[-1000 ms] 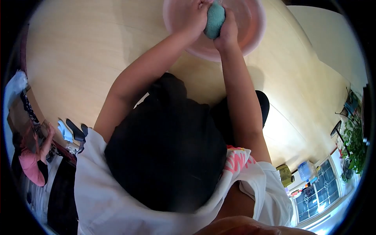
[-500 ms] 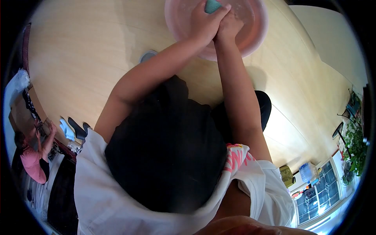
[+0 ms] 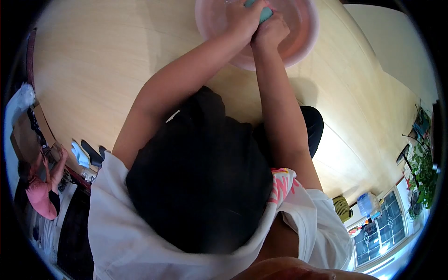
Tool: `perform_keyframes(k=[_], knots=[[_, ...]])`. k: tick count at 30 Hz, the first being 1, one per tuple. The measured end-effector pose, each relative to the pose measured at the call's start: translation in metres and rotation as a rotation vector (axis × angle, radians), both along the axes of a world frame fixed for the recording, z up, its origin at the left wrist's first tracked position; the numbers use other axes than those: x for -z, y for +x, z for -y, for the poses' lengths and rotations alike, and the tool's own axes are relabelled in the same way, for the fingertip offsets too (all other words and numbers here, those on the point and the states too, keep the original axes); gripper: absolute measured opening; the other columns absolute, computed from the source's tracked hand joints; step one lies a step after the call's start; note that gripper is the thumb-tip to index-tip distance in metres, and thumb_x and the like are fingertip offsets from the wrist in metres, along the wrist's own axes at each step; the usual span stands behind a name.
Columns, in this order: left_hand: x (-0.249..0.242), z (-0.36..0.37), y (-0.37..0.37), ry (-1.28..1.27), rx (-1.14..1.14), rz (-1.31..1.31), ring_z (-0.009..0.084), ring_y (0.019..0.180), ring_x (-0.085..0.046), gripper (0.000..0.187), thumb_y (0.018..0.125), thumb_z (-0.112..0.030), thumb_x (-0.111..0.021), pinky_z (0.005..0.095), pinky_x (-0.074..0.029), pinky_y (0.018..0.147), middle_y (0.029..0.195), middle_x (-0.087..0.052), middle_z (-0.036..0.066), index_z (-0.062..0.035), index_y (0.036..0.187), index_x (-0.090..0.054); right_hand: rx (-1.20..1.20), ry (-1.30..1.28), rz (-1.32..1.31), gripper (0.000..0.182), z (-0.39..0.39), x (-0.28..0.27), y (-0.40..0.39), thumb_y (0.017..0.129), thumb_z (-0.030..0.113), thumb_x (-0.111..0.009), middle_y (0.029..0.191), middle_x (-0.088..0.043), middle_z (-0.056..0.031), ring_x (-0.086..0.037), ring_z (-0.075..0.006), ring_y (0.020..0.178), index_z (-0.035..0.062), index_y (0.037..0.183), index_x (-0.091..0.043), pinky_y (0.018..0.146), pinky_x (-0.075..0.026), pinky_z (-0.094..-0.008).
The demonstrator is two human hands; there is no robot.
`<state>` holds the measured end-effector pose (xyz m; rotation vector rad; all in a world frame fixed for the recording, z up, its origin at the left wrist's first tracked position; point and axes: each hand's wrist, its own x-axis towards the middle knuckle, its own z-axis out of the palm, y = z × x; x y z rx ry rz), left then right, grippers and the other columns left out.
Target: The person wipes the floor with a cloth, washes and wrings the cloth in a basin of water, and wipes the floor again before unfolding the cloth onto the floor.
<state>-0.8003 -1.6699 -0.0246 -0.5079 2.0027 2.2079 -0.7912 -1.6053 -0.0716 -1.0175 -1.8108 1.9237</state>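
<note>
A pink basin (image 3: 311, 32) stands on the floor at the top of the head view, partly cut off by the edge; it seems to hold water. Over it, my left hand (image 3: 243, 21) is closed around a small teal piece (image 3: 265, 15), whose exact kind I cannot make out. My right hand (image 3: 273, 32) is closed right beside it, against the lower end of the same piece. Both hands touch each other, and some of the fingers are hidden.
Pale flooring (image 3: 182, 37) surrounds the basin. A person in a pink top (image 3: 41, 198) sits at far left, near blue and dark footwear (image 3: 91, 151). Plants (image 3: 422, 172), a yellow-green basket (image 3: 342, 208) and a water bottle (image 3: 366, 204) are at right.
The teal piece now shows between my two hands, lower and to the right of where it was. My hands have shifted slightly left, and my left hand has turned around it.
</note>
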Motion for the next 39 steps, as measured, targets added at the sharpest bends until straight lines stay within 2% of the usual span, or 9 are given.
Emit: perform_keyframes(k=[2,6,7,10,16,22,27,33,39], knots=[[-0.005,0.003,-0.007,-0.018,0.104,0.121,0.0153,0.079,-0.063,0.026,0.090,-0.026,-0.064,0.0312,-0.049,0.072,0.086,-0.069,0.008,0.0000,0.094,-0.070,-0.121,0.007,0.040,0.031,-0.009,0.014,0.000,0.092,0.019,-0.050,0.098,-0.066,-0.0163,-0.064,-0.0266,0.088,-0.0058,0.104,-0.065,0.077,-0.052,-0.0401],[0.005,0.013,-0.017,0.134,0.227,0.038,0.0177,0.107,-0.057,0.037,0.095,-0.031,-0.056,0.0317,-0.043,0.094,0.114,-0.064,0.010,-0.0007,0.114,-0.064,-0.523,-0.950,-0.107,0.036,-0.055,0.022,-0.005,0.098,0.032,-0.054,0.122,-0.064,-0.0187,-0.061,-0.0274,0.111,0.0158,0.130,-0.058,0.096,-0.048,-0.0409],[0.009,0.017,-0.020,0.183,0.246,-0.013,0.0184,0.115,-0.055,0.040,0.097,-0.033,-0.054,0.0319,-0.040,0.101,0.121,-0.063,0.011,-0.0009,0.119,-0.063,-0.625,-1.028,-0.127,0.046,-0.052,-0.034,-0.003,0.098,0.041,-0.053,0.132,-0.058,-0.0167,-0.062,-0.0280,0.111,0.0186,0.138,-0.049,0.097,-0.048,-0.0391],[0.007,0.025,-0.018,0.202,0.343,-0.004,0.0197,0.116,-0.055,0.042,0.098,-0.033,-0.049,0.0321,-0.041,0.101,0.123,-0.062,0.012,-0.0014,0.123,-0.062,-0.825,-0.645,0.100,0.044,-0.071,-0.044,0.006,0.095,0.027,-0.052,0.119,-0.058,-0.0122,-0.059,-0.0239,0.104,-0.0028,0.127,-0.052,0.084,-0.051,-0.0394],[0.003,0.026,-0.028,0.103,0.584,-0.577,0.0196,0.120,-0.054,0.047,0.099,-0.035,-0.043,0.0333,-0.041,0.103,0.126,-0.061,0.014,0.0012,0.121,-0.064,-1.027,-0.539,0.179,0.059,-0.067,-0.067,0.010,0.078,0.013,-0.078,0.120,-0.057,-0.0106,-0.057,-0.0253,0.113,0.0022,0.129,-0.050,0.096,-0.051,-0.0432],[-0.036,0.033,-0.043,0.362,0.896,-0.039,0.0209,0.121,-0.055,0.031,0.089,-0.014,-0.057,0.0356,-0.042,0.103,0.119,-0.065,0.015,-0.0002,0.115,-0.068,-1.087,-0.491,0.205,0.056,-0.070,-0.084,0.004,0.076,0.017,-0.079,0.116,-0.059,-0.0085,-0.057,-0.0234,0.113,0.0054,0.124,-0.053,0.092,-0.052,-0.0390],[-0.021,0.035,-0.042,0.169,0.826,-0.278,0.0206,0.128,-0.049,0.047,0.089,-0.014,-0.063,0.0370,-0.039,0.107,0.132,-0.057,0.013,-0.0022,0.133,-0.054,-1.040,-0.606,0.200,0.050,-0.072,-0.087,-0.002,0.078,0.017,-0.078,0.114,-0.061,-0.0095,-0.061,-0.0242,0.106,0.0063,0.121,-0.054,0.089,-0.053,-0.0378],[0.026,0.044,-0.040,-0.073,0.780,-0.444,0.0203,0.131,-0.044,0.055,0.093,-0.019,-0.062,0.0372,-0.037,0.109,0.140,-0.047,0.013,-0.0040,0.142,-0.041,-0.964,-0.797,0.207,0.044,-0.060,-0.096,0.003,0.083,0.015,-0.073,0.107,-0.062,-0.0127,-0.066,-0.0229,0.091,0.0035,0.120,-0.052,0.066,-0.056,-0.0277],[-0.004,0.039,-0.043,0.276,0.704,-0.204,0.0174,0.112,-0.052,0.041,0.095,-0.025,-0.061,0.0329,-0.043,0.097,0.122,-0.056,0.011,-0.0029,0.128,-0.051,-1.172,-0.477,0.410,0.029,-0.071,-0.096,-0.011,0.081,0.016,-0.074,0.086,-0.061,-0.0069,-0.055,-0.0099,0.064,0.0030,0.102,-0.058,0.043,-0.036,-0.0219]])
